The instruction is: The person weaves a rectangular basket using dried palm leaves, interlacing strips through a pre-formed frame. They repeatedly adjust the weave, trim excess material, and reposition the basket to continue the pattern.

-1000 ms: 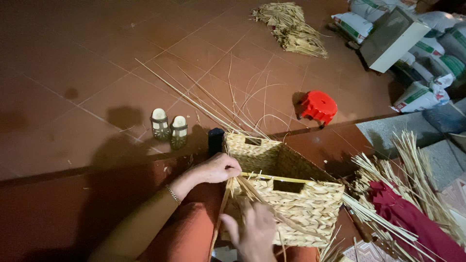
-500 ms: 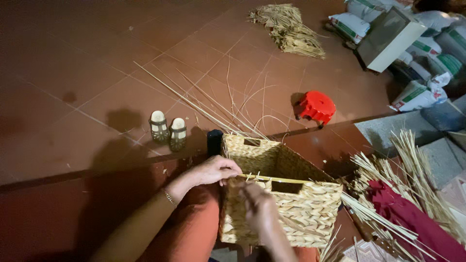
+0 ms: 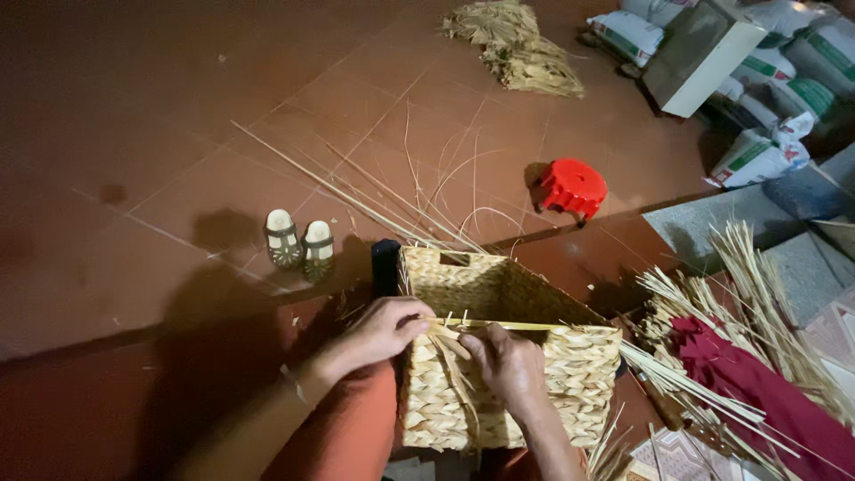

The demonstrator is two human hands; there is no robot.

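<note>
Seen from above, lower centre of the frame: a rectangular woven straw basket rests against the seated person's orange-clad lap, open mouth upward, its long axis running left to right across the frame. The left hand curls over the near-left corner of the rim, fingers closed on pale flat straw strands that hang down the near wall. The right hand lies just right of it on the same wall, fingertips pinching those strands below the rim. Both hands meet at the near rim, the left nearer the corner; the basket extends rightward and away from them. Loose long stalks fan over the red tiled floor beyond. A red plastic stool stands upper right of centre; a pair of small sandals sits at left.
</note>
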